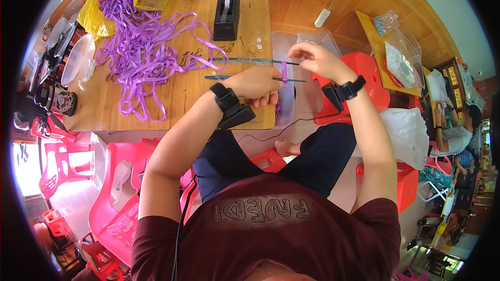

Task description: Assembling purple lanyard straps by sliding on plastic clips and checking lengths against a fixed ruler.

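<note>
Two thin dark rods reach out past the right edge of the wooden table, with a short band of purple ribbon across both. My left hand lies over the nearer rod, fingers curled, its fingertips closed at the ribbon. Beside the farther rod's tip is my right hand, its fingers bent together; whatever they hold is too small to see. A large tangle of purple ribbon covers the table's left part, and one strand runs to the rods. Black wrist straps with dark blocks are on both my wrists.
On the wooden table stand a black tape dispenser and a yellow plastic bag of ribbon. A clear plastic bin sits below the table's right edge. Red stools and a white sack are at right, pink chairs at left.
</note>
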Demonstrator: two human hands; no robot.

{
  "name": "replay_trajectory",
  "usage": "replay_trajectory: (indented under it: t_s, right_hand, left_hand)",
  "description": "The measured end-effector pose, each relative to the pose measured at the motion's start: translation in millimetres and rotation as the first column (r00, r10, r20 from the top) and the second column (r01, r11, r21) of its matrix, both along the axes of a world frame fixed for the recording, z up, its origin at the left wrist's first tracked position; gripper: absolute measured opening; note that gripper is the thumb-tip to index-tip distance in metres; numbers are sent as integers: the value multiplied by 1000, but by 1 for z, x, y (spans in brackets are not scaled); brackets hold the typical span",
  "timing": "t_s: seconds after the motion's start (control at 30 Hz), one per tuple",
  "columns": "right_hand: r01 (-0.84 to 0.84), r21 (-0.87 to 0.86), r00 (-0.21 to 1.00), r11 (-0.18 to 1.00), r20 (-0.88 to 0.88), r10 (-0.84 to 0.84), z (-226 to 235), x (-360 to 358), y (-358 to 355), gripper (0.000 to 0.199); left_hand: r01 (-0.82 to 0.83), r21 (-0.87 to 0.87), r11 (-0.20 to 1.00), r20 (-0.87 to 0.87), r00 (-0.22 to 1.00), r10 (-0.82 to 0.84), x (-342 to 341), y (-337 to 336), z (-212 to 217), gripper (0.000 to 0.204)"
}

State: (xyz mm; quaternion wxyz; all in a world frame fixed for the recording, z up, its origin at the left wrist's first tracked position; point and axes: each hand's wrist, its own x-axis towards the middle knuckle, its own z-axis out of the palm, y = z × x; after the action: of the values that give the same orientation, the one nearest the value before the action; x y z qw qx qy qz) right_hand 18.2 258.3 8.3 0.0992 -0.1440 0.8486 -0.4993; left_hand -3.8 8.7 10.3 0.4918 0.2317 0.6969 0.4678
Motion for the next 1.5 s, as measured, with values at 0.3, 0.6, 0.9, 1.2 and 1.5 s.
replay_trajectory:
  t_s: [0.3, 0.6, 0.9, 1.2, 1.5]
  right_hand:
    - [478, -646, 798, 595, 603, 14, -72, 41, -16, 39]
    - [370, -837, 881, 403, 454, 134, -129, 25, -28, 23]
    - [402, -790, 853, 464, 507, 126, -106, 19, -50, 29]
    - [478, -875, 809, 79, 474, 348, -107, 36, -48, 44]
    - [418, -888, 833, 190, 459, 308, -73, 41, -51, 63]
  left_hand:
    - [-1, -8, 1000, 26, 1000, 2, -1, -1, 2, 38]
    - [7, 5, 1000, 15, 1000, -7, 0, 2, 3, 37]
    - [-10, 30, 1000, 36, 999, 9, -1, 0, 0, 30]
    - [-13, 41, 999, 32, 999, 12, 2, 1, 5, 25]
    - [-10, -3, 1000, -4, 1000, 10, 0, 3, 0, 24]
